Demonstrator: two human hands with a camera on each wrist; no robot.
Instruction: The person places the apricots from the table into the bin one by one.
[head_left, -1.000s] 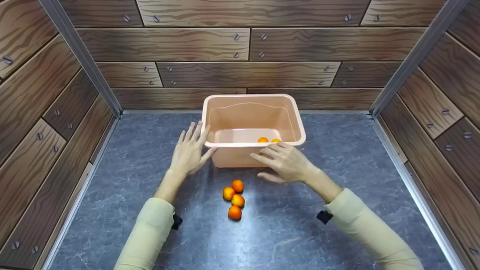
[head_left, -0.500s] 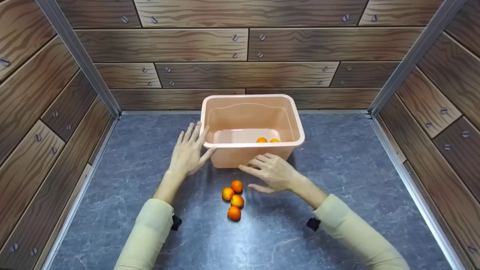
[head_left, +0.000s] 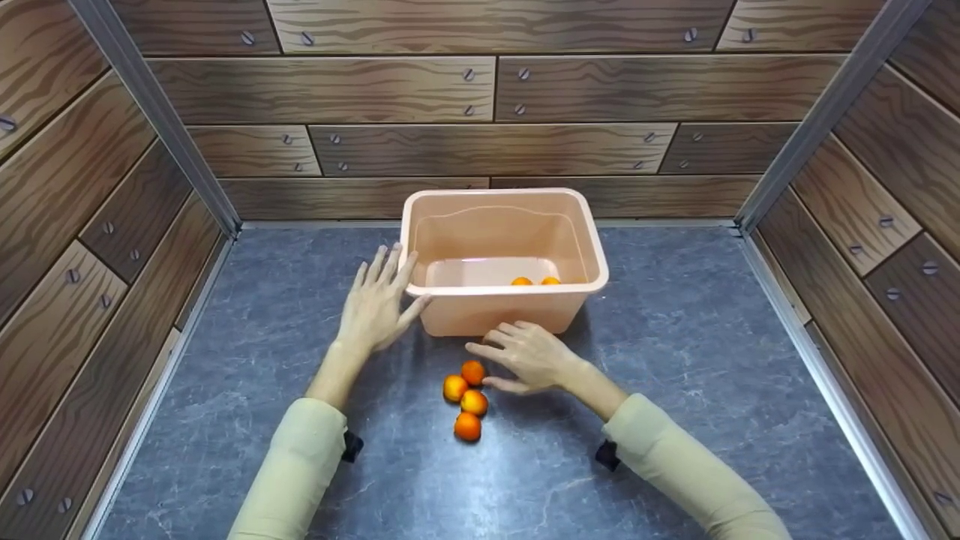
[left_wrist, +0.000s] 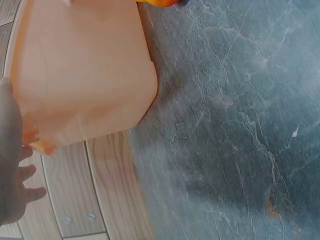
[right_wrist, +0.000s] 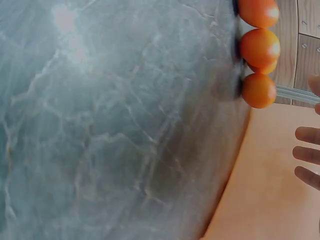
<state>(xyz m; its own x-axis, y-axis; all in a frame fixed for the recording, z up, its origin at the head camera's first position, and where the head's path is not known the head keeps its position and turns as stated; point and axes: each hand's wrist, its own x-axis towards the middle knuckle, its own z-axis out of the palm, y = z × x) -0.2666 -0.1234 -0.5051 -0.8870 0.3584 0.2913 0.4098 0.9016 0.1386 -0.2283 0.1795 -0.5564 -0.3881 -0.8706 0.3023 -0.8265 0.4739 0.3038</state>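
Observation:
A peach-coloured plastic bin (head_left: 499, 311) stands near the back wall. My left hand (head_left: 371, 307) rests at its left front corner, fingers spread along the rim and thumb toward the front side. Several small oranges lie in a cluster in front of the bin; the farthest orange (head_left: 472, 373) is nearest my right hand (head_left: 529, 358). That hand hovers just right of it with fingers bent loosely and thumb apart, holding nothing. In the right wrist view its fingertips (right_wrist: 307, 135) show beside the bin. Inside the bin, an orange (head_left: 521, 281) and another beside it peek over the front rim.
The grey marbled tabletop (head_left: 675, 330) is enclosed by wood-patterned panels (head_left: 420, 150) at the back and both sides. Metal strips (head_left: 825, 390) run along the edges. A small black device (head_left: 352, 445) sits at each sleeve cuff.
My right hand has come down and left, from the bin's front rim to beside the farthest loose orange. The left hand has stayed at the bin's corner.

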